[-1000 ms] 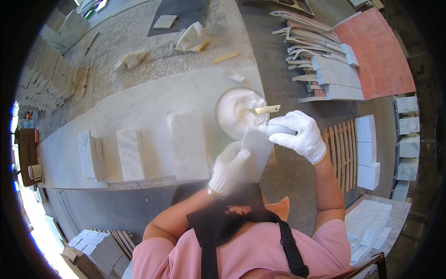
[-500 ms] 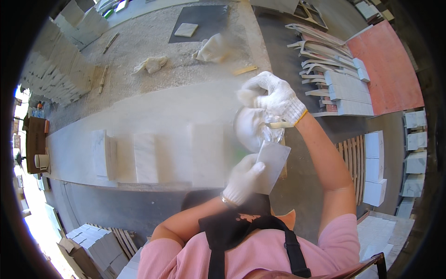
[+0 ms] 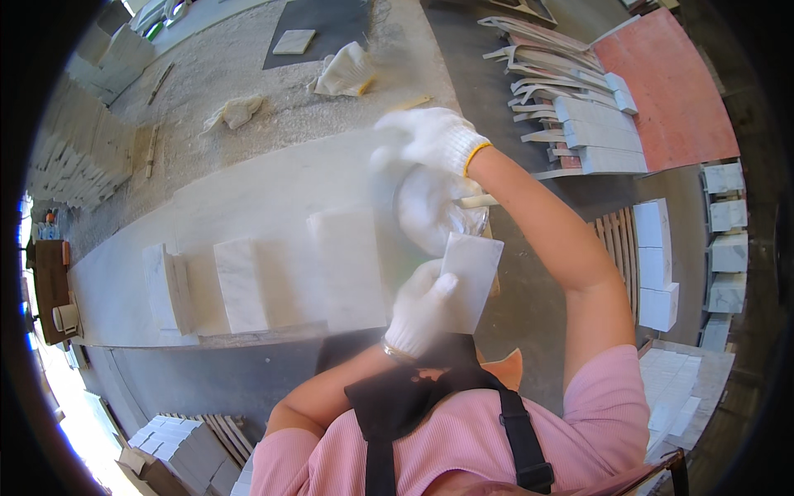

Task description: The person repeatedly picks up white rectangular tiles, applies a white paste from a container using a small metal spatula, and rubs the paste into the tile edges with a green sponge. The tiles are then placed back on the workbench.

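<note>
A white rectangular tile [image 3: 474, 277] with faint grey marks is tilted up in my gloved left hand [image 3: 422, 307], its thumb pressed on the face. My right hand [image 3: 434, 140], in a white knit glove with a yellow cuff, hovers beyond the bowl. Its fingers reach left, slightly blurred, thumb apart, with nothing visible in them. Just beyond the tile stands a round bowl [image 3: 420, 217] of white powder or paste, lined with something shiny and crumpled. A pale wooden handle [image 3: 477, 201] sticks out of its right side.
Stacks of white marble tiles [image 3: 241, 285] stand along the dusty worktable [image 3: 273, 178]. Used gloves [image 3: 346, 69] lie farther back, near a single tile [image 3: 294, 41] on a dark sheet. Tile piles [image 3: 78, 149] rise at the left. A red board [image 3: 674, 95] and boxed tiles fill the right.
My right hand has moved left from above the bowl, and its curled fingers have straightened. My left hand still holds the tile, now turned a little more upright. The whole view has shifted slightly.
</note>
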`<state>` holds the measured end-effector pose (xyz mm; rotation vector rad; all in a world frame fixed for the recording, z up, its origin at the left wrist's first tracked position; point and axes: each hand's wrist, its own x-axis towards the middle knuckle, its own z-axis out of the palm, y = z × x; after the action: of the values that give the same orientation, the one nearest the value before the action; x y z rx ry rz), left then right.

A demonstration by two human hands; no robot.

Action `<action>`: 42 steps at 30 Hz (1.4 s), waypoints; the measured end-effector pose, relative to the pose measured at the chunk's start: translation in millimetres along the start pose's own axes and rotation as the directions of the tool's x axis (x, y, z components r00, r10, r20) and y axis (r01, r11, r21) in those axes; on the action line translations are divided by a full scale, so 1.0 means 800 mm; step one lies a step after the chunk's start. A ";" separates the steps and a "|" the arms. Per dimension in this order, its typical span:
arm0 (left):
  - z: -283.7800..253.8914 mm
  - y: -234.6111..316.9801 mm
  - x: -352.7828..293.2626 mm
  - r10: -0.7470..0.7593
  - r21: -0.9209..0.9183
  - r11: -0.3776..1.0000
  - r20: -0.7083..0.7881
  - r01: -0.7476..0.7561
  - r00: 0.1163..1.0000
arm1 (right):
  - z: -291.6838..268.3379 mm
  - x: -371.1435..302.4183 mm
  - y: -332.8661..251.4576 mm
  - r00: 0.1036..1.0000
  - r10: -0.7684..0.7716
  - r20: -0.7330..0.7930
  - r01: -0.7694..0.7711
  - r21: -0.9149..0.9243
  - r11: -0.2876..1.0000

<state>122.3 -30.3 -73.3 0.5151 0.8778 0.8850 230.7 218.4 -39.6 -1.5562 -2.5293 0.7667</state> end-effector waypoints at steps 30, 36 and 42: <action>0.008 0.011 -0.004 0.139 0.174 0.974 0.051 -0.146 0.989 | -0.009 -0.205 0.066 0.956 0.289 -0.055 -0.206 0.577 0.790; 0.007 0.010 -0.003 0.163 0.201 0.965 0.027 -0.165 0.986 | 0.011 -0.201 0.071 0.973 0.233 -0.010 -0.168 0.663 0.729; 0.006 0.004 0.000 0.174 0.112 0.978 0.025 -0.175 0.984 | -0.025 -0.221 0.054 0.943 0.333 -0.030 -0.216 0.706 0.675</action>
<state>125.0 -28.7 -68.0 0.7054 0.8826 0.9932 357.8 90.7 -7.9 -1.6109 -1.5753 1.3664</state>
